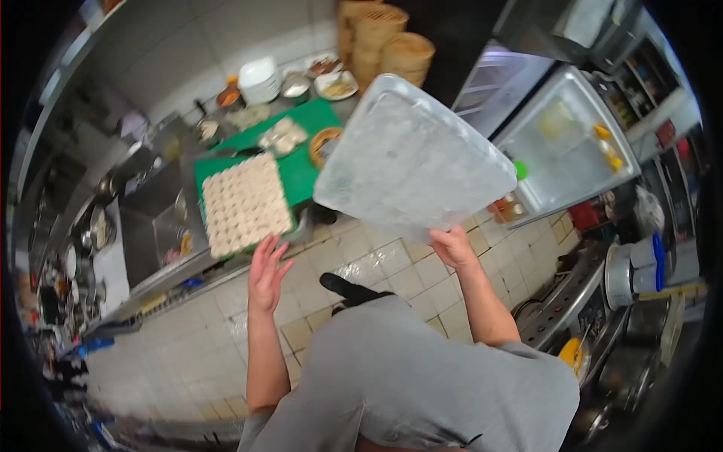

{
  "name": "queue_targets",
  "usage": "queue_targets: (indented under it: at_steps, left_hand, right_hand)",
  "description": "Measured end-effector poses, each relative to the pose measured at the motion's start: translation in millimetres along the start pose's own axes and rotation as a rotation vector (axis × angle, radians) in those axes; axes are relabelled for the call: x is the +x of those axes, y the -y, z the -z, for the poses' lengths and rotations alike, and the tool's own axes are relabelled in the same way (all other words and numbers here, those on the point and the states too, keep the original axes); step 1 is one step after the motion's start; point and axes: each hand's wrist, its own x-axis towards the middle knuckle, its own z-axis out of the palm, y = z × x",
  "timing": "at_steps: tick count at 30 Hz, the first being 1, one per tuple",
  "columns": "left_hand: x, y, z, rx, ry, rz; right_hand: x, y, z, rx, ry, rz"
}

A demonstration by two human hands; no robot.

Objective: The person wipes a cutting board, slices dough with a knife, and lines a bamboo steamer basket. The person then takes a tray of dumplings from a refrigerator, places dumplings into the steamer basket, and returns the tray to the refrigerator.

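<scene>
My right hand [452,247] grips the near lower edge of a large, rectangular, frosted plastic container [414,154]. It is held up at a tilt with a broad flat face toward me; whether it is a tub or a lid I cannot tell. My left hand [267,275] is open, fingers spread, holding nothing. It hovers just off the near corner of a pale egg-tray-like sheet [245,203] with rows of round bumps. That sheet lies on a green cutting board [305,169], near a clear plastic bag [283,136] and a small round bamboo steamer [325,147] partly hidden by the container.
A steel sink [162,233] is set into the counter at left. Stacked bamboo steamers [407,56], white bowls [259,80] and a food dish [337,85] stand behind the board. At right, a fridge door [561,143] hangs open. Pots [619,275] stand by the stove; the floor is tiled.
</scene>
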Motion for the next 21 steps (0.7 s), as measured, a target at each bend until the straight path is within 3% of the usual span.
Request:
queue_targets:
  at_steps: [2, 6, 9, 11, 16, 21]
  left_hand:
    - [-8.9, 26.9, 8.7, 0.060, -0.100, 0.093]
    - [-47.9, 61.8, 1.1, 0.108, -0.261, 0.279]
    - [-67.4, 87.2, -11.5, 0.133, -0.326, 0.338]
    - [-66.8, 107.7, -25.1, 0.125, -0.387, 0.369]
    - [-26.8, 161.1, -87.9, 0.220, -0.642, 0.375]
    - [-5.4, 194.5, -168.8, 0.169, -0.686, 0.428]
  right_hand:
    - [-23.8, 38.3, 37.4, 0.068, -0.170, 0.043]
    - [-44.8, 69.8, 135.3, 0.172, -0.286, 0.057]
    - [-21.3, 75.8, 199.6, 0.321, -0.374, 0.077]
    - [5.7, 82.5, 231.3, 0.357, -0.578, 0.053]
    - [119.8, 102.8, 302.9, 0.452, -0.481, -0.024]
    - [262.5, 124.9, 338.8, 0.495, -0.447, -0.036]
